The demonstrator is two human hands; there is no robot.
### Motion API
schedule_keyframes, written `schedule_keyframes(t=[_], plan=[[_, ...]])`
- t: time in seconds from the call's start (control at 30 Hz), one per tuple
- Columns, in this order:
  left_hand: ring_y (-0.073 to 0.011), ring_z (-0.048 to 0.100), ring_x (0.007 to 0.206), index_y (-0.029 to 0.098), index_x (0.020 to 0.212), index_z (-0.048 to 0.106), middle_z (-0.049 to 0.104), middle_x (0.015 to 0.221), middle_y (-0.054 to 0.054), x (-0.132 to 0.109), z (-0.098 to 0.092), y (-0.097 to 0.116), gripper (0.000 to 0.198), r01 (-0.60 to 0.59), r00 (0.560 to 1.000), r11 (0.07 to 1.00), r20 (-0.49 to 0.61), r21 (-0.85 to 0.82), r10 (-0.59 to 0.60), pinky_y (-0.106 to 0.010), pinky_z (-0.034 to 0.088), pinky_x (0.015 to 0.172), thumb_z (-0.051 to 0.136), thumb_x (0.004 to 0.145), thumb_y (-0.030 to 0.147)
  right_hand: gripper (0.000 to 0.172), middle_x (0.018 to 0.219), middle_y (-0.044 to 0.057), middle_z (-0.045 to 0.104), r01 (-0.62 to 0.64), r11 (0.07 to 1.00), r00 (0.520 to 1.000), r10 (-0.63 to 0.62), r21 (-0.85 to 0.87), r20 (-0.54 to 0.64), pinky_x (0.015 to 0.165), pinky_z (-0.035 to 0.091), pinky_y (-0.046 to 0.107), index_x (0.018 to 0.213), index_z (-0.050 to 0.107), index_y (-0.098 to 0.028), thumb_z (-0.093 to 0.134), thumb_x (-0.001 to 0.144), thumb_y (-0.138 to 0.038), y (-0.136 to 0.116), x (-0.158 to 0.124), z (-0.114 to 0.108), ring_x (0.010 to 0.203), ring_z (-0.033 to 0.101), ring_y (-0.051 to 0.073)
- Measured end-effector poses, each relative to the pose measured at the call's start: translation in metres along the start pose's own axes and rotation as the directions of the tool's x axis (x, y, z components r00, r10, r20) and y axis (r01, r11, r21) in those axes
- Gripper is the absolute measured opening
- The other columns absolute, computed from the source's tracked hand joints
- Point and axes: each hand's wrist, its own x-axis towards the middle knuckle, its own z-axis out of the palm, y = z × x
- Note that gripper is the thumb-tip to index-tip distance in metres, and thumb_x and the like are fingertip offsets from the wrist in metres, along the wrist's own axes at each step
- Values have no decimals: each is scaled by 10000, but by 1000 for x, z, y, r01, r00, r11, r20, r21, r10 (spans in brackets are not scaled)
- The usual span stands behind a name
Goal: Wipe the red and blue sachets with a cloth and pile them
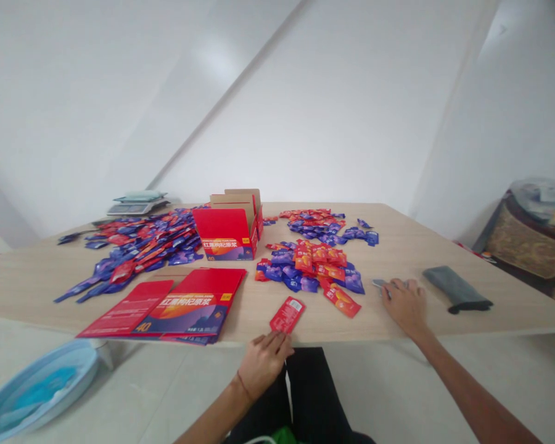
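My left hand [269, 359] is at the table's front edge, its fingers closed on the lower end of a red sachet [287, 314] that lies with its printed back up. To the right, my right hand [406, 303] rests on the tabletop with curled fingers over a small flat grey object [379, 283]; most of it is hidden, so its kind is unclear. Between the hands, a loose red-orange sachet [341, 300] lies below a pile of red and purple sachets [305, 266]. Beyond the right hand is a dark grey cloth [457, 288].
Flat red cartons [185, 305] are stacked at the front left, with open standing boxes [224, 240] behind. A large sachet heap [152, 243] covers the left side, near a scale [137, 205]. More sachets [321, 225] lie behind. A blue basin [41, 388] stands below.
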Motion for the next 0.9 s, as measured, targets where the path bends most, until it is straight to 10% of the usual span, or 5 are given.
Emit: schedule_keyframes(t=[0.13,0.3,0.57,0.77,0.9], plan=[[-221,763,1051,202,1200,707,781,1142,-95,-6,-8,-3,213,75,996,989,-43,-127,-81,-356,651,912,537,1072,210,509,1336,168,652,-32,997,996,37,64,-77,840,411,400,1436,617,-157,432,1021,-385,0,-2,-8,1081,549,293],[-224,748,1104,209,1231,711,777,1164,-90,-26,-6,-12,223,71,994,973,-60,-219,-86,-366,648,969,559,1071,233,489,1462,182,582,-68,998,983,69,15,-167,975,400,487,1366,681,-180,499,1004,-454,9,-1,-16,1263,490,381],[-211,752,1014,222,1097,762,779,1034,-71,-32,11,-2,224,122,966,940,-178,-318,-185,-350,665,907,539,1074,219,474,1331,129,661,-29,992,974,1,122,225,866,489,419,1306,735,-262,350,1054,-377,12,-8,14,1063,611,282],[-201,741,1043,222,1139,754,782,1079,-74,-36,15,-2,234,127,948,892,-211,-435,-238,-346,656,924,527,1086,224,480,1108,152,690,-70,946,996,83,317,-27,852,502,365,1143,766,-148,347,1060,-367,-9,-3,-20,960,642,248],[-207,728,1012,240,1096,763,787,1069,-53,-32,23,3,167,206,941,900,-173,-383,-289,-336,653,842,600,1061,259,347,1158,106,708,210,792,972,-108,573,-208,938,526,374,1153,761,-224,479,1047,-397,-82,4,-75,1052,657,240]])
